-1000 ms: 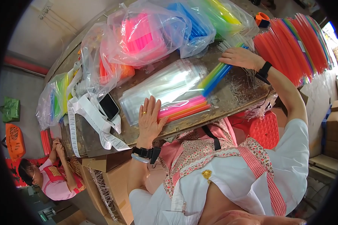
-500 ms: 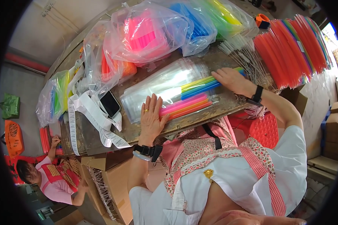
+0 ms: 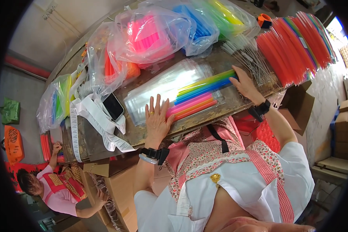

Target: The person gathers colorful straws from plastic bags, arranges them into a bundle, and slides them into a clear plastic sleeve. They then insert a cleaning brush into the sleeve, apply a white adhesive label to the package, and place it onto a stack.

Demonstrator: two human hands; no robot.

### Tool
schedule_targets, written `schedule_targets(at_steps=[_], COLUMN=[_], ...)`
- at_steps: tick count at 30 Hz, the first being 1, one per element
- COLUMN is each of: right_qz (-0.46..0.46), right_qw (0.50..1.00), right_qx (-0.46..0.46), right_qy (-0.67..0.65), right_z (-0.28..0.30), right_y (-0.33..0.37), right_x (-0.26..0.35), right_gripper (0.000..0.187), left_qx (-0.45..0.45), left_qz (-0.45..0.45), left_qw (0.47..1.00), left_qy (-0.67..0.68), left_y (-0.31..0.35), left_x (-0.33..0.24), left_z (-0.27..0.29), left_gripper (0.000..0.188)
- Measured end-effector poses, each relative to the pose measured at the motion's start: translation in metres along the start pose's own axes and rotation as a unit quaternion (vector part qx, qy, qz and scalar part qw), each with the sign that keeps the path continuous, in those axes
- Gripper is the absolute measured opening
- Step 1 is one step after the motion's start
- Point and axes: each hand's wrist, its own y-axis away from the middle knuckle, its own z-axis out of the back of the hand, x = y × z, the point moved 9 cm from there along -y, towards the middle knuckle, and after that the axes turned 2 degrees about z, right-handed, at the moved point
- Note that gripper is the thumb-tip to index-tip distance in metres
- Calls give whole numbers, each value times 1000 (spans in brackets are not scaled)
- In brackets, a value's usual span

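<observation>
On the table, my left hand [image 3: 156, 120] lies flat with its fingers spread. It rests on clear plastic sleeves [image 3: 143, 98], beside the left ends of pink and orange plastic straws [image 3: 193, 107]. A second group of straws, yellow, green and blue [image 3: 207, 87], lies just beyond them at a slight slant. My right hand [image 3: 246, 87] grips the right ends of that group between thumb and fingers. The straws lie over the stack of sleeves; whether any are inside a sleeve I cannot tell.
Bags of pink straws [image 3: 147, 36] and blue straws [image 3: 199, 25] line the far side. Thin wire brushes [image 3: 249, 58] and bundled red straws [image 3: 284, 54] lie right. A phone [image 3: 113, 107] and label strips [image 3: 94, 120] lie left. Another person [image 3: 60, 185] sits near a cardboard box [image 3: 121, 189].
My right hand has drawn back to the right ends of the yellow, green and blue straws, which have shifted left. My left hand stays nearly in place. The other person's arm has moved.
</observation>
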Motion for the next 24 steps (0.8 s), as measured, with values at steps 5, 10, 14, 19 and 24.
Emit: schedule_targets(at_steps=[5, 10, 14, 19, 24], right_qz=[-13, -2, -39, -29, 30], right_qw=[998, 992, 961, 952, 958], right_qx=[-5, 32, 6, 2, 2], right_qy=[-56, -118, -275, -306, -285], right_z=[-33, -78, -88, -87, -94], right_y=[-3, 1, -8, -6, 1], right_x=[48, 112, 113, 117, 134], right_gripper=[58, 60, 66, 71, 71], left_qx=[40, 69, 71, 46, 10], left_qz=[-79, -71, -48, -49, -46], left_qw=[996, 991, 994, 995, 993], left_qy=[-2, 92, 69, 78, 107], left_y=[0, -4, -5, -13, -18], left_x=[-18, -30, -31, -47, -59], left_z=[-9, -3, -6, -9, -8], left_gripper=[60, 59, 59, 59, 58])
